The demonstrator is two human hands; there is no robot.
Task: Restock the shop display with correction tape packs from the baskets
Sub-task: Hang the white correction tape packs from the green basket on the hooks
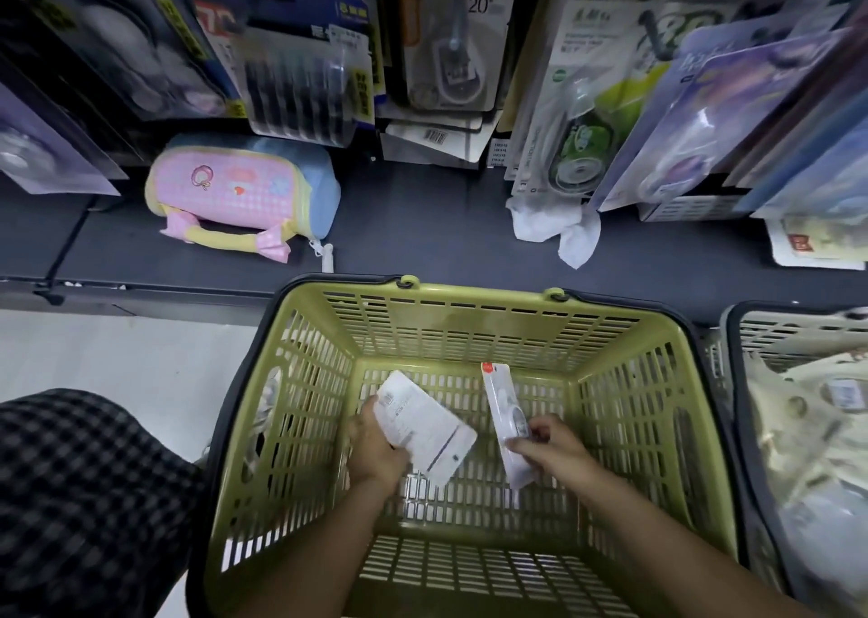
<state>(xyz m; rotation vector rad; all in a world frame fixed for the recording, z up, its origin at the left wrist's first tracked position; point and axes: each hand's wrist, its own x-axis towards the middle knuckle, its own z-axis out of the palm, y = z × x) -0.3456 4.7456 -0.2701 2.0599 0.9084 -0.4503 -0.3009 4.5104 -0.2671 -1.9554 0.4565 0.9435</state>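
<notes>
Both my hands are down inside a green slotted basket (469, 321) that stands on the floor in front of the display. My left hand (373, 448) grips a white correction tape pack (425, 425) by its near edge, printed back facing up. My right hand (552, 446) pinches a second, narrower correction tape pack (505, 411) with a red top corner, held edge-on. Apart from these two packs the basket's floor is bare. Hanging correction tape packs (577, 100) fill the display above.
A grey basket (751, 331) holding pale packs stands to the right. On the dark shelf (422, 223) lie a pink plush pouch (235, 194), a crumpled white cloth (559, 227) and a loose pack (817, 241). My checked trouser leg (80, 486) is at the left.
</notes>
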